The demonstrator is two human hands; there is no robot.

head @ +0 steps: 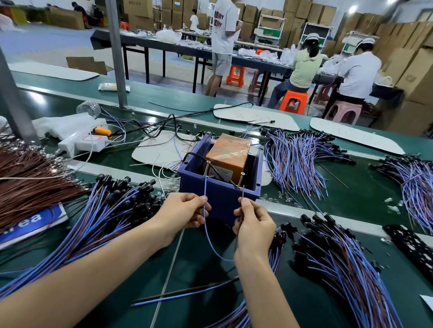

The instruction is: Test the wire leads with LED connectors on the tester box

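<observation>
A workshop hall stacked with cardboard cartons lies beyond you, with people at long tables in the background. In front of you runs the green tabletop (200,272), heaped with wire. A large bundle of brown wires (12,180) sits at far left. Bundles of blue-and-brown wire leads (105,219) tipped with black LED connectors fan out on either side of your arms.

Straight ahead stands a blue bin (217,198), and the orange tester box (228,154) sits tilted inside it.

Both your forearms reach forward and converge just short of the bin's near wall. Your left hand (182,210) is turned thumb-up, its grip a tight pinch of thumb and forefinger on a blue lead (205,189). The lead rises straight to the left brass screw (207,168) on the bin's rim and also loops down between your wrists.

Your right hand (254,227) mirrors that pose, its grip pinching a brown lead (242,192) upright. That lead's tip is just beside the right brass screw (241,179); whether they touch you cannot tell.
</observation>
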